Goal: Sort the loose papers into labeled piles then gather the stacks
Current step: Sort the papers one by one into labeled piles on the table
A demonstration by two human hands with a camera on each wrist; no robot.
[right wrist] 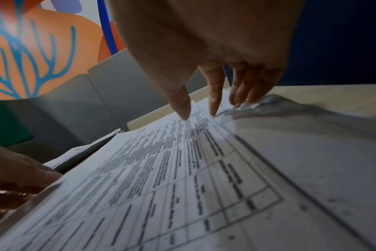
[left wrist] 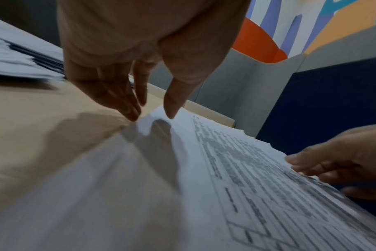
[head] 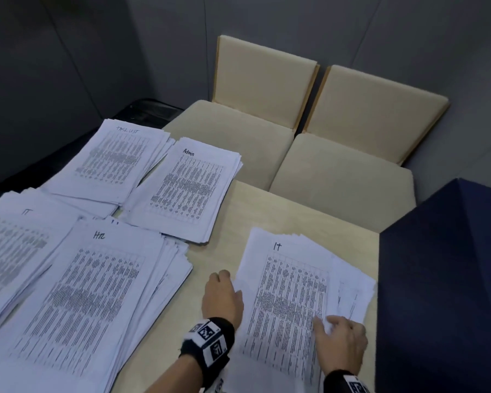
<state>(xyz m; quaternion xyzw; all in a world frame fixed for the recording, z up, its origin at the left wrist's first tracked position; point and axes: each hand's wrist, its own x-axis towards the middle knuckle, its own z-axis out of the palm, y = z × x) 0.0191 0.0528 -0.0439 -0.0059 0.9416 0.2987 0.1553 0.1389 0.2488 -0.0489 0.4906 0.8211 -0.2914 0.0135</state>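
Work surface: a light wood-grain table (head: 270, 205), with two cream upholstered chairs (head: 267, 114) at its far edge, grey wall panels behind and a dark blue partition (head: 448, 279) on the right. Four labelled piles cover the table's left half — "Task list" (head: 108, 160), "Admin" (head: 182, 191), "IT" (head: 9, 251), "HR" (head: 88, 302).

The loose stack headed "It" (head: 289, 296) lies at near right, long axis running away from the person, heading at the far end, sheets fanned rightward.

Left hand (head: 223, 296): fingers extended, tips at the stack's left edge — nothing gripped. Right hand (head: 342, 341): fingers spread, resting on the top sheet.
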